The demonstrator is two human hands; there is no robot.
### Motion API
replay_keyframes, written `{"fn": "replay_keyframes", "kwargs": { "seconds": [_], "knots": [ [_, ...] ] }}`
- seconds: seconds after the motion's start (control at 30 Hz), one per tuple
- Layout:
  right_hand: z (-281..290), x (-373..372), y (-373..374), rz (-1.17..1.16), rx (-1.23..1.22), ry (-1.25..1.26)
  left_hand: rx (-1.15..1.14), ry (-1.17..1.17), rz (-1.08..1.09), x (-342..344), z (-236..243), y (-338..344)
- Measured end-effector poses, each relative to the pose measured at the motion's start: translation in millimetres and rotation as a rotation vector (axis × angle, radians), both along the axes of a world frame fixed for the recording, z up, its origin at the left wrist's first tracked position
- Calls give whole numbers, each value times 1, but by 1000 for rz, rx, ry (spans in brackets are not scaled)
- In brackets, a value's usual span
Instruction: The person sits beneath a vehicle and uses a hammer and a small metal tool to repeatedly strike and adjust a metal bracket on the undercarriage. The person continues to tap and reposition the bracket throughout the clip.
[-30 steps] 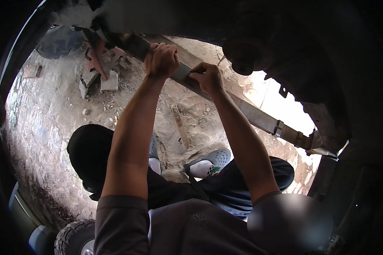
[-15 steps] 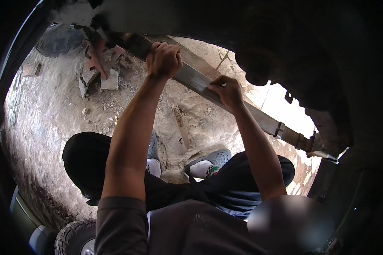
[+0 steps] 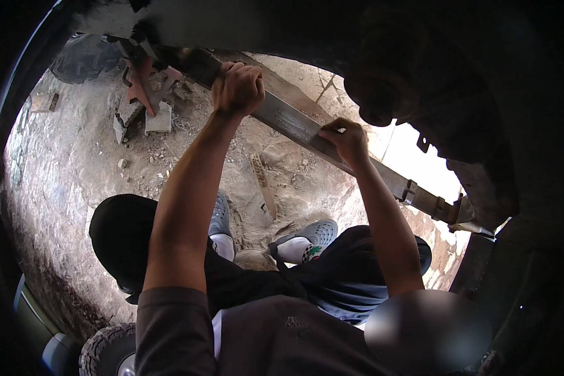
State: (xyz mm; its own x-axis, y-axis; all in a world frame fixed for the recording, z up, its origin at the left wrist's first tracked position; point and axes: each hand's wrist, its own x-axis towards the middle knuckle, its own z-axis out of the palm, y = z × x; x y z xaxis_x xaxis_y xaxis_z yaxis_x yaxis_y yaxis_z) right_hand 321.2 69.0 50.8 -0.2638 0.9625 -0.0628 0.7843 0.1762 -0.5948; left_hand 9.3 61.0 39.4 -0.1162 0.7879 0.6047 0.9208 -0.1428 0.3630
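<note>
A long grey flat metal bar point(image 3: 288, 122), banded with clips near its right end like a leaf spring, slants from the upper left down to the right. My left hand point(image 3: 237, 89) is closed over its upper-left part, knuckles up. Farther down the bar, my right hand point(image 3: 348, 139) rests against its face with thumb and forefinger pinched together. Whatever those fingers hold, if anything, is too small or hidden to make out. Between my hands the bar's face looks lighter and scuffed.
Dark vehicle underbody point(image 3: 407, 62) hangs overhead and to the right. A reddish metal stand point(image 3: 141, 88) stands at the far left beside broken blocks point(image 3: 159, 119). A narrow strip point(image 3: 264, 187) lies on the dirt floor before my shoes. A tyre point(image 3: 109, 351) shows at lower left.
My right hand has slid a little down the bar to the right. My left hand keeps its hold, and the whole view has shifted slightly.
</note>
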Motion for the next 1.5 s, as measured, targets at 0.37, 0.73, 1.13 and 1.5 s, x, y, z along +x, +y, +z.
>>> {"fn": "replay_keyframes", "kwargs": {
  "seconds": [0.37, 0.73, 1.13, 1.5],
  "knots": [
    [-36, -77, 39, 47, 12, 217, 19, -109, -3, 9, 14, -3],
    [-1, 2, 17, -13, -124, 40, -5, -90, 29, 9, 18, -13],
    [-36, -82, 47, 89, -64, 230, -24, -90, 29, 6, 15, -6],
    [-8, 14, 12, 20, -62, 95, -22, -93, 37, 11, 18, -8]
  ]
}}
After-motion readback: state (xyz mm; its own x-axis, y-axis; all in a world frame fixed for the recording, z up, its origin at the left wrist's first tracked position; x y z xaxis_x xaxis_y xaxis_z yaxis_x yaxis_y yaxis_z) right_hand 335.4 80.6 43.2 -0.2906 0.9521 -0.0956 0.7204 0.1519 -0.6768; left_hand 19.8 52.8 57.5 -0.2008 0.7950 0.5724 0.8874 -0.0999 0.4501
